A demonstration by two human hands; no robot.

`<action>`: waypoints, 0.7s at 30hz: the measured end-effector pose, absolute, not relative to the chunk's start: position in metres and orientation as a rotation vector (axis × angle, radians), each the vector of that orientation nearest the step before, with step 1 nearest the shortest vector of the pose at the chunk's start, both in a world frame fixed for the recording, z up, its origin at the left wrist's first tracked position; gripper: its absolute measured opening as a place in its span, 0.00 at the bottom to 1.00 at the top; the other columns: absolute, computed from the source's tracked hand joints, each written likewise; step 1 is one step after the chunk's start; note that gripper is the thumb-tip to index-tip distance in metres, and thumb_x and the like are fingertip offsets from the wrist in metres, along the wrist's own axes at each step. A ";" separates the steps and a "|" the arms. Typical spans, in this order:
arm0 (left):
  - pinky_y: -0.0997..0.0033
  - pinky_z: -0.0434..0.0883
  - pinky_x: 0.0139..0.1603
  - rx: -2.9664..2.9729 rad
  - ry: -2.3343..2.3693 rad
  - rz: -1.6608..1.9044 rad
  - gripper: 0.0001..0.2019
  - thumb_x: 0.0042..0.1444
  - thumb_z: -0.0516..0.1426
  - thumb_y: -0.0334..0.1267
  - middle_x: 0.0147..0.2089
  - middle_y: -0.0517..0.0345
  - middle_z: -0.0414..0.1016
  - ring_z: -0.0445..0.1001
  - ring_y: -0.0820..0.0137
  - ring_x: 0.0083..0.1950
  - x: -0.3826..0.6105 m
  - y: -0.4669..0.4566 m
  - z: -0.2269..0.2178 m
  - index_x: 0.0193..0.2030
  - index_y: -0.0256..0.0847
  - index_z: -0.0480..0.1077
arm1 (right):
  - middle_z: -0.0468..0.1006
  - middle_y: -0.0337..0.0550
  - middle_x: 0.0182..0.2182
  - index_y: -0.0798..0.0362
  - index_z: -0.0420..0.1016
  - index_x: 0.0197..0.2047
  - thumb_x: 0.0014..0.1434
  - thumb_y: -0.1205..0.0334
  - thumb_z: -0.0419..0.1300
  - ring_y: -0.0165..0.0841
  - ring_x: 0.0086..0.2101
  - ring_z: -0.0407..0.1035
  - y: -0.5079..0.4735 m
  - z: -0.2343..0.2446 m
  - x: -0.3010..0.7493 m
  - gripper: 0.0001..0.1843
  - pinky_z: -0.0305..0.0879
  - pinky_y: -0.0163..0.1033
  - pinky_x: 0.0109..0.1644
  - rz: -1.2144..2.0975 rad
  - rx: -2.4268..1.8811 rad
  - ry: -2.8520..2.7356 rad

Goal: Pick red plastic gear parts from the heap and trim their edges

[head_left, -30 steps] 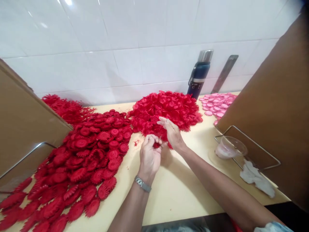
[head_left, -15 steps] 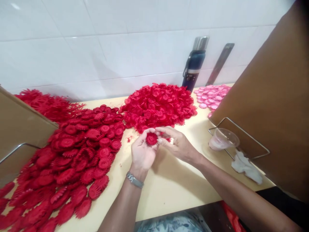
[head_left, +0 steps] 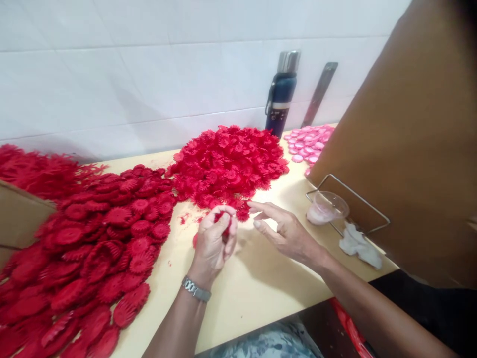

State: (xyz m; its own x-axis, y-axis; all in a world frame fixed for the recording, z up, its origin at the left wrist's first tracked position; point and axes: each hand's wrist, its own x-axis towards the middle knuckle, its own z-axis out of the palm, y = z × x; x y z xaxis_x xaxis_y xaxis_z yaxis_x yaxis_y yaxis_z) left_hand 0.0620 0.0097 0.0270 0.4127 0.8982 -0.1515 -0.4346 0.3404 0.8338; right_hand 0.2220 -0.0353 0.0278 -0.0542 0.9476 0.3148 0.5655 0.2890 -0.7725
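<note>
**Inspector:** Left end of the surface?
**Assistant:** A cardboard sheet (head_left: 18, 219) stands at the edge. Beside it, a broad heap of red discs (head_left: 93, 248) spreads over the surface (head_left: 253, 293) down to the near edge.
**Inspector:** The hands?
**Assistant:** The left hand (head_left: 214, 243), with a watch (head_left: 196, 290) on its wrist, is curled closed around a red flower piece (head_left: 219, 217). The piece shows only between the fingertips, just above the surface. The right hand (head_left: 286, 231) is just beside it, fingers spread and holding nothing, near the left hand but apart from it.
**Inspector:** Behind them?
**Assistant:** A mound of red flowers (head_left: 229, 164), its near edge just beyond both hands.
**Inspector:** Further right?
**Assistant:** A dark bottle (head_left: 281, 94) stands upright at the tiled wall, with pink discs (head_left: 309, 141) next to it. Then comes a plastic cup (head_left: 328, 209) within a wire frame (head_left: 367, 203), and a white cloth (head_left: 359, 243) at that frame's near corner. A large cardboard panel (head_left: 410, 149) stands behind them.
</note>
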 end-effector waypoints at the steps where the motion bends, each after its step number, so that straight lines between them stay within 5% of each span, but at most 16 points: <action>1: 0.85 0.49 0.07 0.786 0.725 0.966 0.03 0.51 0.55 0.35 0.18 0.69 0.59 0.52 0.83 0.10 0.062 0.010 0.027 0.31 0.39 0.64 | 0.74 0.49 0.41 0.54 0.66 0.53 0.59 0.63 0.52 0.32 0.37 0.71 -0.037 0.028 0.222 0.19 0.69 0.36 0.34 0.542 -1.383 -1.743; 4: 0.85 0.47 0.08 0.753 0.806 0.980 0.04 0.51 0.55 0.34 0.15 0.70 0.54 0.48 0.83 0.10 0.062 0.012 0.027 0.28 0.39 0.62 | 0.75 0.48 0.37 0.56 0.67 0.52 0.59 0.66 0.52 0.31 0.35 0.70 -0.046 0.032 0.226 0.17 0.69 0.37 0.37 0.351 -1.338 -1.829; 10: 0.79 0.56 0.13 0.682 0.857 0.998 0.13 0.55 0.50 0.37 0.17 0.63 0.59 0.58 0.77 0.15 0.065 0.019 0.028 0.20 0.39 0.57 | 0.73 0.46 0.37 0.52 0.66 0.46 0.56 0.67 0.56 0.33 0.38 0.68 -0.085 0.025 0.263 0.13 0.66 0.41 0.44 -0.283 -1.510 -1.462; 17: 0.80 0.49 0.10 0.609 0.933 1.001 0.19 0.55 0.51 0.41 0.11 0.66 0.48 0.48 0.78 0.11 0.071 0.014 0.029 0.17 0.40 0.48 | 0.58 0.54 0.56 0.49 0.42 0.64 0.51 0.57 0.61 0.40 0.50 0.61 -0.103 -0.009 0.308 0.42 0.63 0.50 0.50 -0.198 -1.820 -1.107; 21: 0.80 0.48 0.09 0.590 0.930 0.974 0.18 0.56 0.50 0.40 0.12 0.67 0.48 0.48 0.78 0.11 0.072 0.016 0.027 0.18 0.40 0.51 | 0.68 0.51 0.50 0.50 0.61 0.55 0.54 0.60 0.58 0.40 0.49 0.63 -0.096 0.006 0.317 0.25 0.60 0.49 0.50 -0.388 -1.834 -1.363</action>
